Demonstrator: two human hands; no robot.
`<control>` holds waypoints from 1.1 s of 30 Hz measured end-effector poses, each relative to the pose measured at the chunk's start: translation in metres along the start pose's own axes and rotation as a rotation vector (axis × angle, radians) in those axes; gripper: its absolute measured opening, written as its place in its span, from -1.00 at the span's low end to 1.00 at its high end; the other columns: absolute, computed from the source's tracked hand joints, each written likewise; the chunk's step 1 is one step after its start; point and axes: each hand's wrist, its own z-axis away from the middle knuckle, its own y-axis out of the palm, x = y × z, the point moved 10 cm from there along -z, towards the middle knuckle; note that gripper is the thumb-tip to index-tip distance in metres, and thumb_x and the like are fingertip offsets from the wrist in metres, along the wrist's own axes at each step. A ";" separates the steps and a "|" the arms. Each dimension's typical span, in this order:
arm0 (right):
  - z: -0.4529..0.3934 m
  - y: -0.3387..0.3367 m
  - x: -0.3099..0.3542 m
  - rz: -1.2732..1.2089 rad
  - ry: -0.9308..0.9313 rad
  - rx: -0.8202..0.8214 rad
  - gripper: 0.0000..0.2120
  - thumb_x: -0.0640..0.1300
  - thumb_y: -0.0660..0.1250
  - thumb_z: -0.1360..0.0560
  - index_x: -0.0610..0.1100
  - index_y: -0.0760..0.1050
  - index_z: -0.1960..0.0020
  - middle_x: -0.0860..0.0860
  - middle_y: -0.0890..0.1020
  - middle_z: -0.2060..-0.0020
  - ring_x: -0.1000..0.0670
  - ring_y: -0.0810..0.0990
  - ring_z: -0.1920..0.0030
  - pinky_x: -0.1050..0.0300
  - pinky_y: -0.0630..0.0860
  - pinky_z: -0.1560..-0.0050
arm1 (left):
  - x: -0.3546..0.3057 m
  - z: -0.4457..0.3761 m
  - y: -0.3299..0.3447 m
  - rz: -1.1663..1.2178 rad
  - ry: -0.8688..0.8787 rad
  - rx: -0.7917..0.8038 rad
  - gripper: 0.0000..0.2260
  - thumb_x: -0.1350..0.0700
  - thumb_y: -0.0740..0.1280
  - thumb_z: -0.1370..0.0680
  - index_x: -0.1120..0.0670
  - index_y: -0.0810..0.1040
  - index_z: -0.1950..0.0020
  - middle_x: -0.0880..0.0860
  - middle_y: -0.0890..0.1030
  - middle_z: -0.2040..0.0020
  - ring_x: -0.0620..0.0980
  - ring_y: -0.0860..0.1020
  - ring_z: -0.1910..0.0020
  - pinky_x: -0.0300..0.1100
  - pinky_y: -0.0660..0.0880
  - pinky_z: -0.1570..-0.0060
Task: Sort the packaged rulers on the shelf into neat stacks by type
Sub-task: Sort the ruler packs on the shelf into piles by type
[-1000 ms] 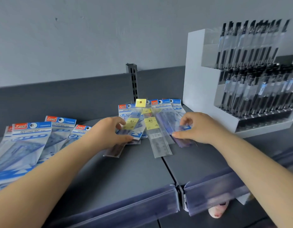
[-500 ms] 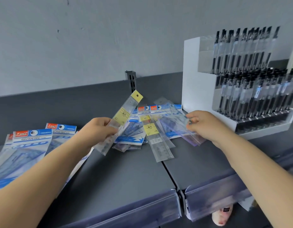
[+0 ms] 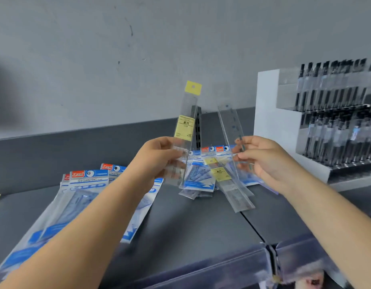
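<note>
The yellow-tagged ruler pack (image 3: 185, 130), lying in the mixed pile (image 3: 209, 174) a second ago, is now lifted upright above it, pinched near its lower end in the left hand (image 3: 159, 157). Right of it, the right hand (image 3: 261, 159) has raised a second clear ruler pack (image 3: 230, 124), its grip likewise pinching the lower part. Both slim packs are free of the pile, so they can probably be paired as one type. Left of the pile, the blue geometric sets (image 3: 82, 197) lie fanned on the shelf (image 3: 191, 230); the pen display (image 3: 318, 122) stands to the right.
</note>
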 end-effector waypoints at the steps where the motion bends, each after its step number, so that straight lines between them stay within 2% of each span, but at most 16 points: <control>1: 0.003 0.014 0.003 -0.007 -0.009 0.010 -0.71 -0.52 0.16 -0.48 -0.17 0.47 0.07 -0.06 0.58 0.23 0.00 0.56 0.29 0.28 0.49 0.46 | -0.004 0.003 -0.005 0.016 0.012 0.008 -0.84 0.31 0.30 -0.53 0.08 0.59 0.00 0.01 0.63 0.20 -0.10 0.61 0.39 -0.22 0.54 0.43; 5: 0.018 0.077 0.011 -0.011 -0.031 0.045 -0.73 -0.50 0.20 -0.47 -0.15 0.46 0.07 -0.05 0.58 0.24 0.01 0.58 0.28 0.26 0.55 0.39 | 0.000 0.024 -0.048 0.016 -0.006 0.005 -0.84 0.33 0.31 -0.52 0.10 0.57 0.02 0.02 0.61 0.24 -0.12 0.60 0.42 -0.21 0.55 0.43; 9: 0.035 0.154 0.009 -0.039 -0.026 0.091 -0.73 -0.51 0.20 -0.47 -0.17 0.45 0.09 -0.07 0.57 0.25 0.00 0.57 0.29 0.26 0.56 0.39 | 0.017 0.051 -0.120 0.086 -0.073 -0.054 -0.85 0.35 0.28 -0.53 0.10 0.52 0.07 0.06 0.60 0.23 -0.08 0.62 0.41 -0.18 0.59 0.40; 13: 0.055 0.233 0.005 -0.074 -0.009 0.143 -0.76 -0.51 0.22 -0.47 -0.20 0.44 0.07 -0.09 0.58 0.24 -0.03 0.60 0.26 0.18 0.62 0.30 | 0.019 0.083 -0.191 0.093 -0.065 -0.084 -0.84 0.35 0.30 -0.52 0.10 0.53 0.09 0.05 0.60 0.25 -0.11 0.60 0.44 -0.20 0.57 0.44; 19: 0.084 0.337 -0.003 -0.106 0.007 0.206 -0.78 -0.50 0.23 -0.47 -0.20 0.45 0.07 -0.10 0.59 0.23 -0.02 0.61 0.24 0.19 0.61 0.29 | 0.024 0.140 -0.287 0.042 -0.042 -0.140 -0.85 0.33 0.34 -0.50 0.08 0.55 0.11 0.00 0.59 0.27 -0.13 0.54 0.45 -0.24 0.52 0.47; 21: 0.093 0.366 -0.006 -0.128 0.022 0.232 -0.78 -0.51 0.22 -0.47 -0.21 0.44 0.07 -0.10 0.58 0.23 -0.02 0.60 0.26 0.21 0.60 0.32 | 0.025 0.158 -0.314 0.028 -0.042 -0.172 -0.84 0.33 0.34 -0.50 0.07 0.56 0.11 -0.03 0.60 0.32 -0.13 0.55 0.45 -0.24 0.52 0.47; 28: 0.107 0.442 -0.016 -0.145 0.070 0.325 -0.71 -0.51 0.24 -0.45 -0.24 0.40 -0.08 -0.09 0.58 0.25 -0.02 0.57 0.29 0.17 0.58 0.33 | 0.032 0.211 -0.395 0.029 -0.056 -0.331 -0.86 0.32 0.34 -0.50 0.09 0.56 0.05 0.05 0.60 0.21 -0.09 0.55 0.42 -0.24 0.52 0.48; 33: 0.113 0.487 -0.023 -0.080 0.115 0.384 -0.70 -0.49 0.28 -0.43 -0.21 0.41 -0.07 -0.08 0.60 0.23 -0.01 0.54 0.31 0.20 0.54 0.35 | 0.034 0.245 -0.448 0.034 -0.074 -0.447 -0.87 0.29 0.36 -0.49 0.10 0.57 0.02 0.07 0.58 0.19 -0.09 0.55 0.43 -0.25 0.52 0.50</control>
